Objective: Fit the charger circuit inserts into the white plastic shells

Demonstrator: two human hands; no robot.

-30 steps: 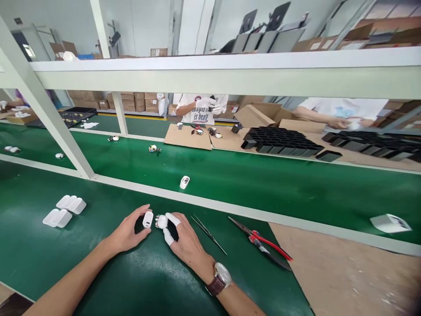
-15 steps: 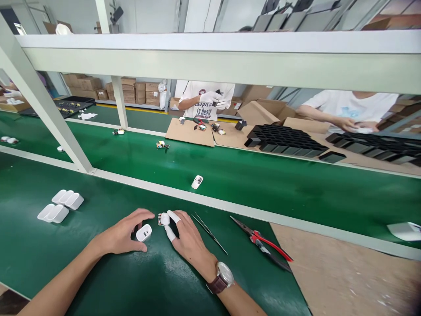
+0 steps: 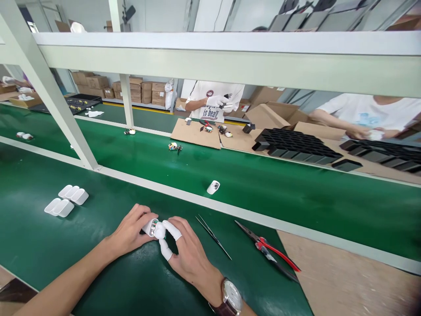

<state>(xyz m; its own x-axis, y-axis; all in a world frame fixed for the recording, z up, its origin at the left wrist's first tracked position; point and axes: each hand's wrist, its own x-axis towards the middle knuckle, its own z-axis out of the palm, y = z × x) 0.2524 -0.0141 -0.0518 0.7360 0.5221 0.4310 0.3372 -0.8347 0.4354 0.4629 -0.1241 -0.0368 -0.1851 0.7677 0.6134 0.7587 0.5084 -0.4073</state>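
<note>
My left hand (image 3: 131, 230) grips a small white charger shell (image 3: 150, 227) on the green mat, its open end turned toward my right hand. My right hand (image 3: 184, 250), with white finger cots on two fingers and a watch on the wrist, pinches a small circuit board part (image 3: 160, 230) right at the shell's open end. The two pieces touch between my fingertips. Empty white shells (image 3: 67, 200) lie in two small groups to the left.
Tweezers (image 3: 213, 236) and red-handled pliers (image 3: 266, 249) lie right of my hands, beside a brown board (image 3: 345, 281). One white charger (image 3: 213, 187) and a loose board (image 3: 173, 147) ride on the green conveyor. Two people work across the belt beside black trays (image 3: 296, 147) and cardboard boxes.
My left hand lifted the white shell and turned it toward my right hand; shell and circuit part, apart before, now meet. The charger on the belt drifted right.
</note>
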